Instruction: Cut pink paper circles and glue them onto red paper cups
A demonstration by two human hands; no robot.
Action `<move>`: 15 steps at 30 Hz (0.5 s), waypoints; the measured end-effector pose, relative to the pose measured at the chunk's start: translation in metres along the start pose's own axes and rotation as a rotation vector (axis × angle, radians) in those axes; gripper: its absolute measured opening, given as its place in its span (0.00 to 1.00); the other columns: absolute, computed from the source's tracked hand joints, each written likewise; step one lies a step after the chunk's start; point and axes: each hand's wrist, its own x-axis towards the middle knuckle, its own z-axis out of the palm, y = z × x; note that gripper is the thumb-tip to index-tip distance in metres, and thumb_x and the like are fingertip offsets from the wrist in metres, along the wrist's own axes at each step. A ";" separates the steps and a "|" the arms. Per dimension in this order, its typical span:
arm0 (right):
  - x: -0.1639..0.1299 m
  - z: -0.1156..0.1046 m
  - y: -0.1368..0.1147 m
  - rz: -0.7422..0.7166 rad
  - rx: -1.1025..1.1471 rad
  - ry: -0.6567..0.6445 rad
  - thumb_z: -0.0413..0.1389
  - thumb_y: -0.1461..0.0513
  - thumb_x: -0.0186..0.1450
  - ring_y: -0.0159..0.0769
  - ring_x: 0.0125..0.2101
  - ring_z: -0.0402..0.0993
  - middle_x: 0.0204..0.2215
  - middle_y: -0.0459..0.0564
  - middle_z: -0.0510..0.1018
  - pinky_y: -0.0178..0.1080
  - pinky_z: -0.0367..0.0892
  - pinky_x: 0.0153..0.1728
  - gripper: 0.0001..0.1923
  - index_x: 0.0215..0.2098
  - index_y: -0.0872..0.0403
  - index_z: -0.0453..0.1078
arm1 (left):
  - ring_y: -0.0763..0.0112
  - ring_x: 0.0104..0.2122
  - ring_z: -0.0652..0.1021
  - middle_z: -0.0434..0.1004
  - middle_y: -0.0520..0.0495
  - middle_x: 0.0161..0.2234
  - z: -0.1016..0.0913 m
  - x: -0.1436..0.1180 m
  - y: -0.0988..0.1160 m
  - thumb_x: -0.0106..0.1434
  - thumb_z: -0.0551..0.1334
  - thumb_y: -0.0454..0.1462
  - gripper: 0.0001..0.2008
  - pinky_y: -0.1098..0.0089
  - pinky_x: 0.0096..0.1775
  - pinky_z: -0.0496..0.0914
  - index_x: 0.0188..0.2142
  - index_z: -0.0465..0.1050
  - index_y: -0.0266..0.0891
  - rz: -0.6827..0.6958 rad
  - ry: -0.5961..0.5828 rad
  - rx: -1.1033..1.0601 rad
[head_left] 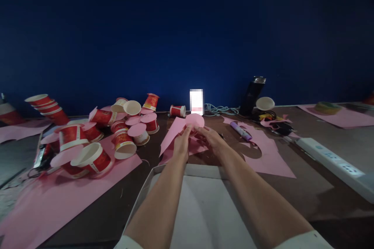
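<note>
Both my hands meet in the middle, over the far edge of a white tray-like box (204,202). My left hand (183,140) and my right hand (209,136) pinch a round pink paper disc (195,120) from its near side. My fingers hide whatever is directly beneath the disc. Cut pink paper (173,134) lies just left of and below my hands. At the left stands a cluster of red paper cups (150,122), several with pink discs on their ends, some tipped over. One cup (177,111) lies on its side behind my left hand.
A purple glue stick (241,131) rests on pink paper scraps (271,151) to the right. Beyond are a dark bottle (253,95), white cable (222,109), a bright screen (196,101) and a power strip (336,163). A stack of cups (48,109) leans far left.
</note>
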 end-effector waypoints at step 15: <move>0.008 -0.007 0.007 -0.035 -0.016 0.037 0.64 0.54 0.52 0.37 0.34 0.74 0.34 0.49 0.79 0.39 0.69 0.32 0.20 0.42 0.48 0.69 | 0.67 0.43 0.76 0.74 0.43 0.46 0.001 0.002 0.000 0.51 0.68 0.47 0.40 0.68 0.43 0.69 0.60 0.53 0.44 -0.021 0.055 0.001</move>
